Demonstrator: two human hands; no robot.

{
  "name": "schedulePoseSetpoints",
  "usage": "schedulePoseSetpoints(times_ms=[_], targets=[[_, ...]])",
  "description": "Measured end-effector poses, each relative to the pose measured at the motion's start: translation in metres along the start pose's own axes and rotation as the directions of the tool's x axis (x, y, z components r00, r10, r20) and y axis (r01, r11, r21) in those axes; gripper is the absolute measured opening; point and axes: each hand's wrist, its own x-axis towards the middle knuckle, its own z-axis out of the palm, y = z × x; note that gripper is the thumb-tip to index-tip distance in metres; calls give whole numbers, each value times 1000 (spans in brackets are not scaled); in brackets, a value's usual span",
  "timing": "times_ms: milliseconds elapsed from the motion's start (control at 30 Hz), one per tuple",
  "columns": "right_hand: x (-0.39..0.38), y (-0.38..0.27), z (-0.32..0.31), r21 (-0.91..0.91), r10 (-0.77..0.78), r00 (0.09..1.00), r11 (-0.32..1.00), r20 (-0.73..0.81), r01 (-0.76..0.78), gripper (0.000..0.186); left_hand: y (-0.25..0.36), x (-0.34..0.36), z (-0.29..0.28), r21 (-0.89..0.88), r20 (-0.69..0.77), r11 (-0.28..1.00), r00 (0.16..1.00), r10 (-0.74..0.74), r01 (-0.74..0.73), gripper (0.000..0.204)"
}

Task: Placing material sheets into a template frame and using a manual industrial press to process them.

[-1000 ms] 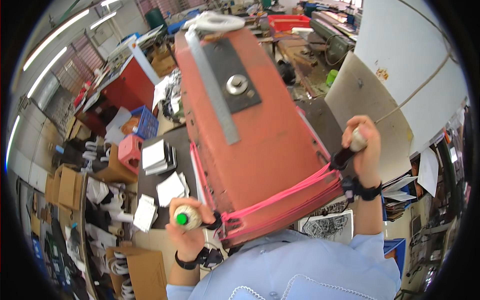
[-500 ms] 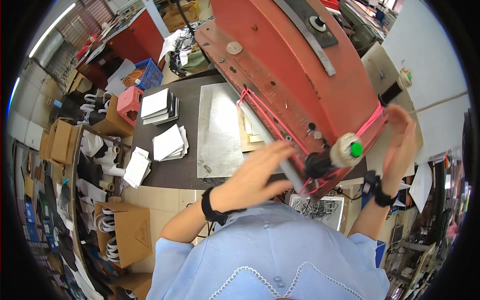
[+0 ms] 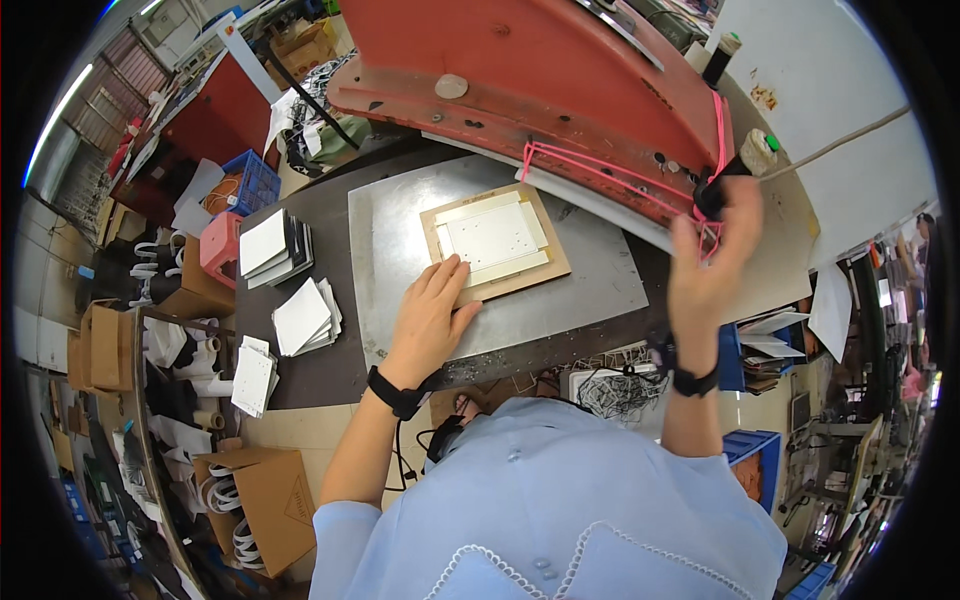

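My left hand lies with fingers stretched out, the fingertips on the near left edge of a white sheet. The sheet, dotted with small dark marks, sits within pale strips on a tan board. Under the board is a grey metal plate. My right hand, a little blurred, is raised by the near right end of a red machine arm. Its thumb and fingers are apart around a black knob wrapped with pink cord; whether it touches the knob I cannot tell.
On the dark table at left are several stacks of white pieces. A pink stool, a blue crate and a cardboard box stand farther left. A white tray of black scraps sits below the table's front edge.
The red arm has swung away and to the right, uncovering the board and sheet. My left hand has moved from the arm's edge onto the sheet; my right hand has moved left.
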Motion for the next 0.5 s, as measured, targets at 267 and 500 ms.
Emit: schedulePoseSetpoints(times_ms=[267, 500], targets=[[-66, 17, 121, -147, 20, 855, 987, 518, 66, 22, -1, -3, 3, 77, 9, 997, 1000, 3, -4, 53], [-78, 32, 148, -108, 154, 860, 987, 486, -116, 22, 2, -3, 3, 111, 27, 994, 1000, 1, -4, 58]])
